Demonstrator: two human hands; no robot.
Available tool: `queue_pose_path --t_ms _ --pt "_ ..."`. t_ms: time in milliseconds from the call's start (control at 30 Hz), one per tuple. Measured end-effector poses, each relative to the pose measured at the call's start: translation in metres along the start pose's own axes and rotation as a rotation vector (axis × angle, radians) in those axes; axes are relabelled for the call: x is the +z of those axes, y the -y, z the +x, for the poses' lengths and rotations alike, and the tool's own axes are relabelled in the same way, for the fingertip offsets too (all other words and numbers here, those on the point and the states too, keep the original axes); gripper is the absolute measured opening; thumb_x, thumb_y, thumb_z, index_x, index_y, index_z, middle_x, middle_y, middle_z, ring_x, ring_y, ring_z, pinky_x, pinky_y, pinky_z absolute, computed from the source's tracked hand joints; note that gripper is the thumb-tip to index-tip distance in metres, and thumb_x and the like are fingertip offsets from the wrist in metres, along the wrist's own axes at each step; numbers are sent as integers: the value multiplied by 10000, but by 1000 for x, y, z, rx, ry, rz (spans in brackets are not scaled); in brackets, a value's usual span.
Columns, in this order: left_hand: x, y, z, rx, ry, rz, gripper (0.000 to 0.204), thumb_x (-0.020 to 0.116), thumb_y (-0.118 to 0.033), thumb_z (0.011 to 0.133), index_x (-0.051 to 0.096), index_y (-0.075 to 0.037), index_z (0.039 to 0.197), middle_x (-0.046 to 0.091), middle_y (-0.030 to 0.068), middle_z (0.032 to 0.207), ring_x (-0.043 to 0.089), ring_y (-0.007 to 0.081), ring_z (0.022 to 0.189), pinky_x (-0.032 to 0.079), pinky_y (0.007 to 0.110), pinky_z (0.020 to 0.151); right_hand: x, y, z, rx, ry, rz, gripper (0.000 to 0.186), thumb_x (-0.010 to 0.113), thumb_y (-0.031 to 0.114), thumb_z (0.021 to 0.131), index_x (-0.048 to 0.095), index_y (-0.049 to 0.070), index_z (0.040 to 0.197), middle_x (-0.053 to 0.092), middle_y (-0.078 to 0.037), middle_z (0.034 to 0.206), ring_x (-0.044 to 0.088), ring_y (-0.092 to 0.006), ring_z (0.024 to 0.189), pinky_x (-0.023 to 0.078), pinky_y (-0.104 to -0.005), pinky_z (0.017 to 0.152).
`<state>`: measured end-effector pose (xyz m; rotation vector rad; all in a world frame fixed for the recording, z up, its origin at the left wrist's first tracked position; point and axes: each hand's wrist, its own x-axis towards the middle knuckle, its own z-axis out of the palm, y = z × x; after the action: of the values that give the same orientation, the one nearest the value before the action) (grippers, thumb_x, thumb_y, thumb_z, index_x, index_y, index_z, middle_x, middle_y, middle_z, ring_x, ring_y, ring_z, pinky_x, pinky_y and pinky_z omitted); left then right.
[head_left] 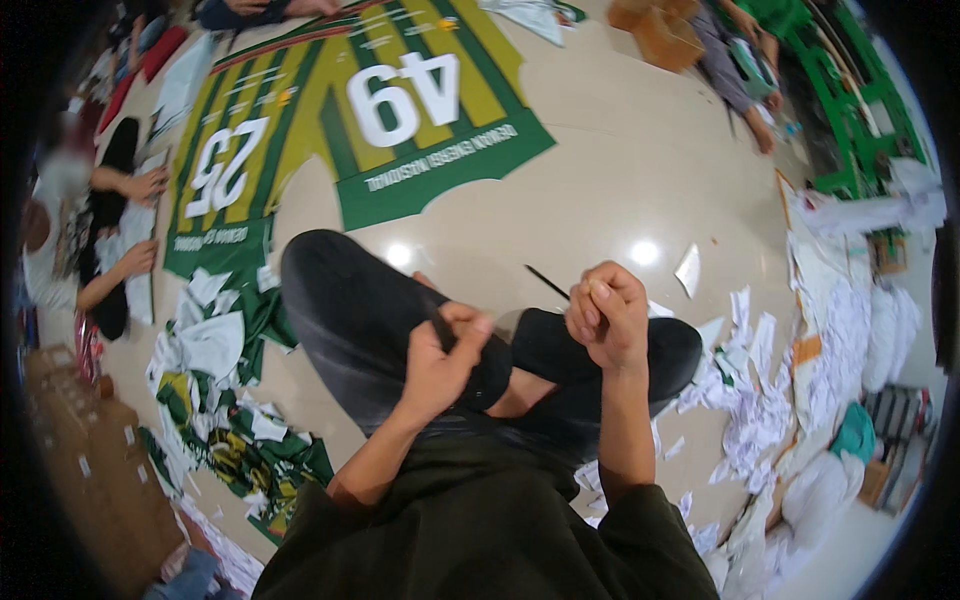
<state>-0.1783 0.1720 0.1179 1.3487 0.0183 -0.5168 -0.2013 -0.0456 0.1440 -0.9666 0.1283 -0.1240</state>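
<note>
The left hand [440, 368] and right hand [612, 318] curl narrowly; whether they hold anything, I cannot tell. Near the floor [600, 190] middle, the slim dark strip [545, 281] seems stiff, probably light, best pinched by its exposed end.

Across the glossy beige floor [590, 180] in front of me lie big green and yellow fabric panels [320, 112] with white print. On my left I have a loose heap of green and white cloth scraps [212, 345], with brown cardboard boxes [95, 450] beyond it at the lower left. Crumpled white scraps [750, 400] litter my right side, near a teal cloth [853, 430] and a bulging white sack [825, 500]. Farther off, I see a small brown carton [665, 40] and a green metal frame [830, 60] at the upper right.
</note>
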Motion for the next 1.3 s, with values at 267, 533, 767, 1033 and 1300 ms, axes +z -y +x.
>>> queue_pose_path --t_ms 267,533,767,1033,1300 --pt "16 -23 3 293 175 98 291 764 -190 898 700 -6 1113 590 -13 842 476 41 773 412 227 675 21 -18 -9 80 250 -730 172 644 114 943 661 -56 965 663 -53 794 583 -100 745 466 -251 657" --pt "4 -7 -4 233 22 192 234 774 -264 888 731 -53 982 521 -31 783 443 80 742 353 252 650 15 -39 -8 133 250 -789 188 654 124 954 627 -49 884 573 34 716 492 -34 653 368 -201 555" --pt "13 -6 2 184 17 167 266 803 -283 859 711 -42 925 499 -37 718 438 77 697 356 261 621 0 -27 0 137 278 -850 227 695 184 934 648 -33 882 584 6 667 492 -35 598 391 -210 541" --pt "-10 8 9 137 -119 177 246 730 -270 918 725 -25 894 546 -30 694 467 69 689 397 267 637 -96 3 56 143 599 -1368 283 678 215 919 689 -17 757 618 -41 611 549 -105 485 409 -269 450" --pt "-16 4 5 158 -200 141 403 679 -350 960 675 13 782 524 -30 645 426 54 639 346 270 570 -41 9 14 585 932 -843 178 678 164 894 757 9 935 716 -67 737 652 -139 628 488 -269 563"
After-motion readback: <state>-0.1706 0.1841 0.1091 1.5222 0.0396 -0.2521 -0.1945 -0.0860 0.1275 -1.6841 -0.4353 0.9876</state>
